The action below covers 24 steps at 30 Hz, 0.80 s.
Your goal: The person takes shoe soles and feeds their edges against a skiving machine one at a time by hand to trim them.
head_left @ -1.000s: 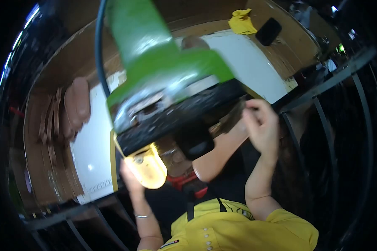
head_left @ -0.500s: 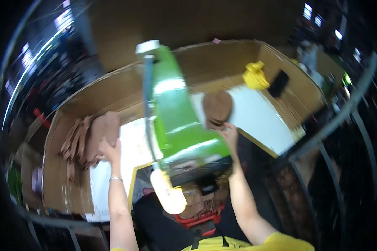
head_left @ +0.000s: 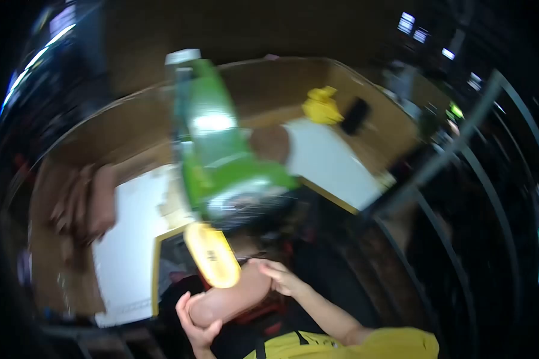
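Below the yellow oval cover [head_left: 212, 254] of the green machine [head_left: 218, 131], a brown insole-shaped piece [head_left: 236, 301] is held between my two hands, close to my body. My left hand [head_left: 196, 322] curls its fingers and thumb around the lower left end. At the upper right end, my right hand [head_left: 278, 279] pinches the edge. The yellow cover hides part of the piece's upper edge. On the left of the white tabletop [head_left: 135, 227] lies a pile of similar brown pieces [head_left: 87, 200]. Behind the machine's arm, another brown piece [head_left: 274, 143] partly shows.
Cardboard walls [head_left: 275, 87] surround the back and sides of the tabletop. A crumpled yellow cloth or bag [head_left: 322, 106] and a black object [head_left: 355, 115] sit at the back right. Metal railings [head_left: 455, 149] stand on the right. The view is blurred.
My left hand has left the pile, and my right hand has left the piece behind the machine. Both have come down towards my body and now hold one brown piece. The view has shifted.
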Tool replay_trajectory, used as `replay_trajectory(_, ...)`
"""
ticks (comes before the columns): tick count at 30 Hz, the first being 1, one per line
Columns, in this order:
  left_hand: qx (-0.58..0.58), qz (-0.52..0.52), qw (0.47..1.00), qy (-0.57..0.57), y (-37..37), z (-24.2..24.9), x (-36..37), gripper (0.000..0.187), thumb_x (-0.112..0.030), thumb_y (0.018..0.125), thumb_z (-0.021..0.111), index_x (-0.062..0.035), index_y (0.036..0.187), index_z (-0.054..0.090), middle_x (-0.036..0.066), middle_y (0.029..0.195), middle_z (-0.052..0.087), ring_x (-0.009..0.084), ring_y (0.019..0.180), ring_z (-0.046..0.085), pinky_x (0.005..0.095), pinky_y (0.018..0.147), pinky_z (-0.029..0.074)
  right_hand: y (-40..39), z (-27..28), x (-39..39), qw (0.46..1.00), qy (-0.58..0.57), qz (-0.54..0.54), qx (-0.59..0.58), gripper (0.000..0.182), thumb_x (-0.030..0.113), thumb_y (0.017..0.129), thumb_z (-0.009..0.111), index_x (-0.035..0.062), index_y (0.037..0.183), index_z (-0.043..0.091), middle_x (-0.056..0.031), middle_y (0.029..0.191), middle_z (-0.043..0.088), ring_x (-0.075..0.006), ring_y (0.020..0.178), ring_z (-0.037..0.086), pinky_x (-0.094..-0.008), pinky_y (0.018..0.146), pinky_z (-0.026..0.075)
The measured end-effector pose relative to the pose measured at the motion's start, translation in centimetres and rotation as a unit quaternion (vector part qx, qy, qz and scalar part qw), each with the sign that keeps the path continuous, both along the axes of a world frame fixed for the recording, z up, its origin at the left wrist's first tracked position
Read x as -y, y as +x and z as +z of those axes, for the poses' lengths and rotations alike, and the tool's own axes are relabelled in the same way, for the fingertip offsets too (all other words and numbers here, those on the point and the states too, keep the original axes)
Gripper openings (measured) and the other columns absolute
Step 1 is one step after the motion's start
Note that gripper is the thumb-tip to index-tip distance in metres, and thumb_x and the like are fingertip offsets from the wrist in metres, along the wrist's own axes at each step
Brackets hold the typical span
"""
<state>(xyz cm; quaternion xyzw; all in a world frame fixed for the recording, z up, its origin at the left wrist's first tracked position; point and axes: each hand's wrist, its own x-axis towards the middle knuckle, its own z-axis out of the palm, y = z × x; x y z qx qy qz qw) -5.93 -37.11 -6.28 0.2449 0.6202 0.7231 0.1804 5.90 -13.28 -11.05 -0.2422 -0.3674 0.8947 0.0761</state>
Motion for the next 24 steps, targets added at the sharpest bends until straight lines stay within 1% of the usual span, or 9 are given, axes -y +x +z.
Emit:
replay_trajectory(3, 0.055, -0.065, 0.988, 0.132, 3.1, 1.3, -2.3, 0.096, -0.028, 0.058, 0.080, 0.0034, 0.134, 0.031, 0.018, 0.114, 0.055, 0.0245, 0.104, 0.057, 0.0373, 0.095, 0.044, 4.7, 2.4, 0.9, 0.995, 0.065, -0.018, 0.067, 0.038, 0.014, 0.090, 0.061, 0.0023, 0.125, 0.051, -0.0126, 0.114, 0.061, -0.0188, 0.102, 0.061, -0.0315, 0.089, 0.049)
replay_trajectory(6, 0.075, -0.065, 0.985, 0.140, 3.3, 2.1, -6.6, 0.086, -0.043, 0.065, 0.069, 0.0100, 0.127, 0.040, 0.015, 0.118, 0.052, 0.0241, 0.106, 0.055, 0.0362, 0.095, 0.043, 8.9, 1.1, 2.2, 0.991, 0.106, -0.027, 0.076, 0.039, 0.006, 0.086, 0.065, 0.0015, 0.122, 0.052, -0.0115, 0.113, 0.061, -0.0184, 0.105, 0.060, -0.0319, 0.093, 0.047)
replay_trajectory(8, 0.183, -0.159, 0.963, 0.121, 4.3, 1.9, -8.1, 0.058, -0.020, 0.076, 0.065, 0.0099, 0.123, 0.048, 0.015, 0.118, 0.056, 0.0251, 0.111, 0.055, 0.0358, 0.098, 0.042, 11.5, -0.2, 3.2, 0.994, 0.079, -0.072, 0.013, 0.039, -0.003, 0.082, 0.067, 0.0004, 0.119, 0.055, -0.0104, 0.111, 0.063, -0.0183, 0.104, 0.060, -0.0316, 0.093, 0.047)
replay_trajectory(10, 0.085, -0.136, 0.987, -0.029, 5.2, 2.7, -10.8, 0.029, -0.006, 0.083, 0.064, 0.0076, 0.109, 0.063, 0.013, 0.105, 0.067, 0.0181, 0.095, 0.063, 0.0309, 0.088, 0.048, 13.3, -1.3, 4.2, 0.995, 0.068, -0.062, 0.035, 0.041, -0.001, 0.082, 0.067, -0.0015, 0.120, 0.053, -0.0101, 0.112, 0.062, -0.0176, 0.105, 0.059, -0.0316, 0.093, 0.046)
replay_trajectory(13, -0.006, -0.153, 0.980, -0.129, 5.4, 3.4, -13.7, 0.026, -0.014, 0.083, 0.070, 0.0051, 0.102, 0.066, 0.005, 0.087, 0.069, 0.0067, 0.076, 0.058, 0.0236, 0.071, 0.048, 13.4, 0.0, 6.8, 0.994, 0.082, -0.042, 0.066, 0.042, 0.002, 0.081, 0.070, -0.0050, 0.120, 0.053, -0.0108, 0.115, 0.061, -0.0170, 0.105, 0.058, -0.0318, 0.092, 0.047)
replay_trajectory(17, -0.016, -0.053, 0.998, -0.035, 4.0, 2.1, -15.5, 0.019, -0.010, 0.082, 0.072, 0.0049, 0.092, 0.067, 0.003, 0.078, 0.066, 0.0048, 0.070, 0.055, 0.0207, 0.063, 0.045, 12.4, -0.1, 6.9, 0.990, 0.029, -0.137, 0.005, 0.041, -0.002, 0.081, 0.067, -0.0040, 0.119, 0.054, -0.0097, 0.115, 0.060, -0.0168, 0.105, 0.057, -0.0311, 0.092, 0.046)
replay_trajectory(19, -0.135, 0.006, 0.983, -0.124, 3.5, 1.8, -14.6, 0.014, -0.007, 0.083, 0.070, 0.0041, 0.090, 0.067, 0.002, 0.077, 0.065, 0.0047, 0.068, 0.055, 0.0208, 0.063, 0.046, 12.5, 0.9, 5.6, 0.986, 0.110, -0.124, 0.026, 0.043, -0.002, 0.079, 0.068, -0.0051, 0.119, 0.053, -0.0101, 0.114, 0.061, -0.0174, 0.104, 0.058, -0.0314, 0.092, 0.046)
replay_trajectory(21, -0.009, -0.016, 1.000, -0.012, 3.9, 2.1, -14.1, 0.015, -0.006, 0.085, 0.068, 0.0049, 0.095, 0.066, 0.002, 0.079, 0.065, 0.0056, 0.070, 0.056, 0.0210, 0.065, 0.047, 13.0, 2.5, 4.6, 0.983, 0.126, -0.127, 0.042, 0.050, 0.002, 0.072, 0.073, -0.0072, 0.117, 0.052, -0.0116, 0.109, 0.062, -0.0186, 0.099, 0.060, -0.0317, 0.091, 0.046)
replay_trajectory(24, 0.095, -0.044, 0.994, 0.012, 4.2, 3.1, -12.6, 0.022, -0.005, 0.086, 0.066, 0.0056, 0.104, 0.063, 0.004, 0.087, 0.065, 0.0080, 0.079, 0.058, 0.0219, 0.072, 0.048, 14.6, 3.7, 2.3, 0.968, 0.165, -0.182, 0.045, 0.040, 0.002, 0.071, 0.071, -0.0037, 0.107, 0.054, -0.0112, 0.102, 0.063, -0.0166, 0.094, 0.060, -0.0292, 0.087, 0.047)
